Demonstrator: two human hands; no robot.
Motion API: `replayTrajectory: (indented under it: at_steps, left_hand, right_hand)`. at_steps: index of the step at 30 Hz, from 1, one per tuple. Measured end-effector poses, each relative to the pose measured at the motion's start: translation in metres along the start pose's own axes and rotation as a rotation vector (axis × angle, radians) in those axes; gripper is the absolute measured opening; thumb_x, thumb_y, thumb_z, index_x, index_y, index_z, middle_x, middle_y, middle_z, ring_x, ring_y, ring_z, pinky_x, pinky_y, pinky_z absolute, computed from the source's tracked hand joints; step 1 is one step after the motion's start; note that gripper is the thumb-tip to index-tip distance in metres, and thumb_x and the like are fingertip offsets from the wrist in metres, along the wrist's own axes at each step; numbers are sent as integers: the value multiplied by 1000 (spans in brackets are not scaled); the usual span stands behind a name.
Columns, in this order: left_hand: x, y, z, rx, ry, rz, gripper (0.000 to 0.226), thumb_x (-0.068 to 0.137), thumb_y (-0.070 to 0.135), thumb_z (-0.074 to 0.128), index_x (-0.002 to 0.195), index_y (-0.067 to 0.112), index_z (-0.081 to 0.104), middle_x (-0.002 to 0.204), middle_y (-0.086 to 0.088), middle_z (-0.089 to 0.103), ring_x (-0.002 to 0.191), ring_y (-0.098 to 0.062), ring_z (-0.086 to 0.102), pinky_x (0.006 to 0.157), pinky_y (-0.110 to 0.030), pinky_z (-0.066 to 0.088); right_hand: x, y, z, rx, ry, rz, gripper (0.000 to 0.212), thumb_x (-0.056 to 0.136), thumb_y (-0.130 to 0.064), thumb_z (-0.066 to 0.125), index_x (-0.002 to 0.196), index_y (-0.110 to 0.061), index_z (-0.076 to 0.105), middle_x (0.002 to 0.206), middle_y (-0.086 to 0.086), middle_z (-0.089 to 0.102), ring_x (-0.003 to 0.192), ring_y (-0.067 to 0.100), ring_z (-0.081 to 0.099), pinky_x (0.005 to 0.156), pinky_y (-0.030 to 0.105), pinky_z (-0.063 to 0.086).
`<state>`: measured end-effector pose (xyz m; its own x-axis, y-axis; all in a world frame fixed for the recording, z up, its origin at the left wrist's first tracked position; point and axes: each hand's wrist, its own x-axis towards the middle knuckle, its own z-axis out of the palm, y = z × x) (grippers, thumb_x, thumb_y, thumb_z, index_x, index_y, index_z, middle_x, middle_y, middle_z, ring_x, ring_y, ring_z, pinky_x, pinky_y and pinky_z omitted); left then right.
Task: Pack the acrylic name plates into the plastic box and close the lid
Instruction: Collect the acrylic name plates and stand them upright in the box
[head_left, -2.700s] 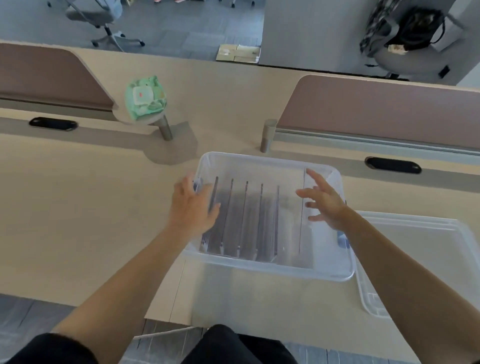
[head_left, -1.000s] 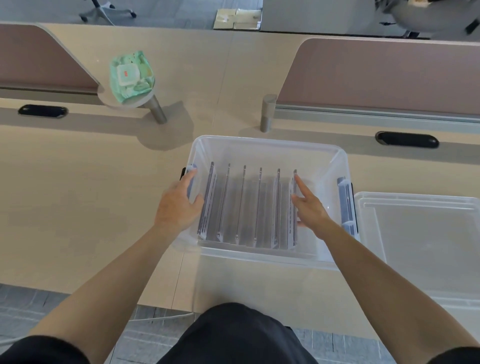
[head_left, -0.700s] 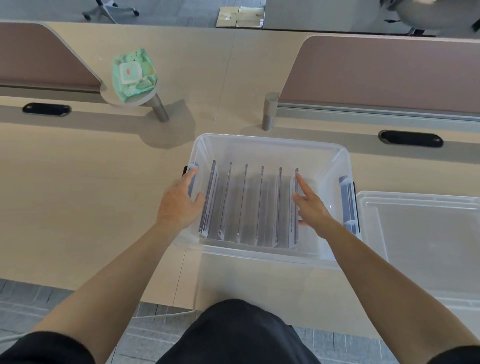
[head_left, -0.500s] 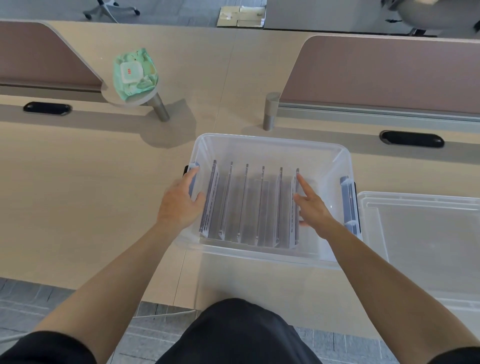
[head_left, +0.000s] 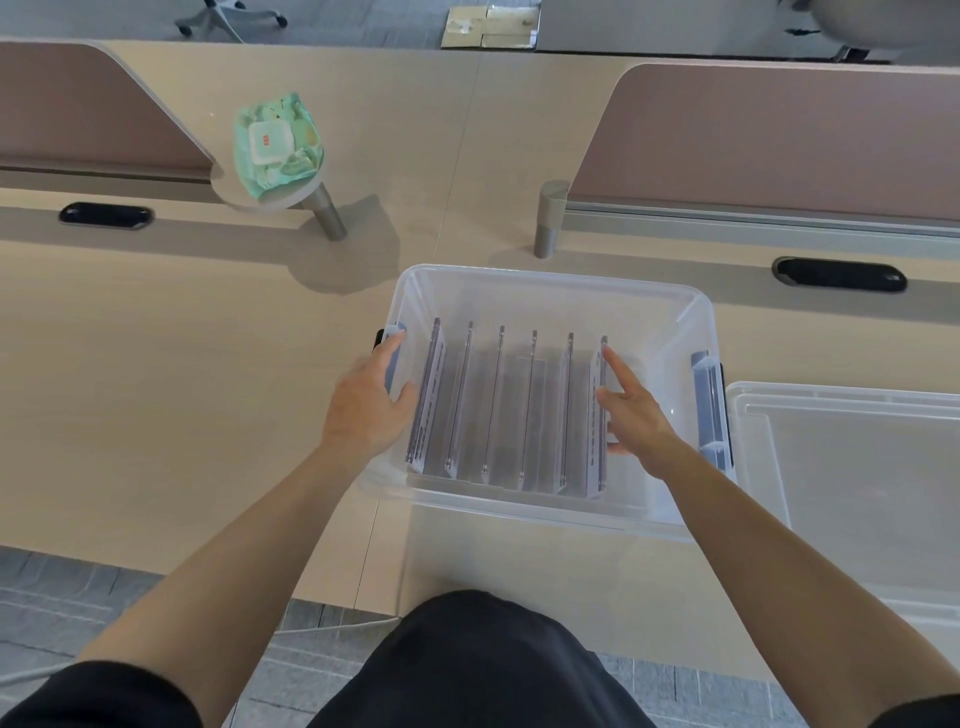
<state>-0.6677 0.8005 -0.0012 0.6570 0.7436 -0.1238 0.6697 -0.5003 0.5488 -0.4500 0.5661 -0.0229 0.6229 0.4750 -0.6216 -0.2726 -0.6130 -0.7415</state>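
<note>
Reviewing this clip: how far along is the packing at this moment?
Done: six name plates stand on edge in a row inside the plastic box. In hand: the left hand grips the box's left wall while the right hand touches the rightmost plate with a straight index finger, apparently squaring it. Left: the lid lies on the desk right of the box, not yet fitted.

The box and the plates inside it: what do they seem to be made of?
Box: translucent, slightly frosted plastic, likely; the desk shows dimly through its walls. Plates: clear, glossy sheets, probably acrylic; only their dark edges stand out.
</note>
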Motion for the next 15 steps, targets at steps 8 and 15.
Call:
replayTrajectory:
  at_steps: [8, 15]
  left_hand:
    - [0, 2, -1, 22, -8, -4, 64, 91, 32, 58, 149, 32, 32, 132, -10, 53, 122, -31, 48, 101, -42, 40]
    - [-16, 16, 8, 552, 78, 605, 61, 76, 49, 68, 130, 22, 56, 138, -15, 46, 126, -41, 38, 99, -53, 32]
  right_hand:
    - [-4, -3, 2, -21, 13, -25, 55, 105, -23, 36, 147, -56, 25, 124, -6, 43, 102, 18, 53, 87, 43, 49]
    - [-24, -10, 2, -704, 117, -417, 62, 93, -54, 54, 149, -44, 28, 160, 3, 19, 145, 30, 26, 111, 53, 36]
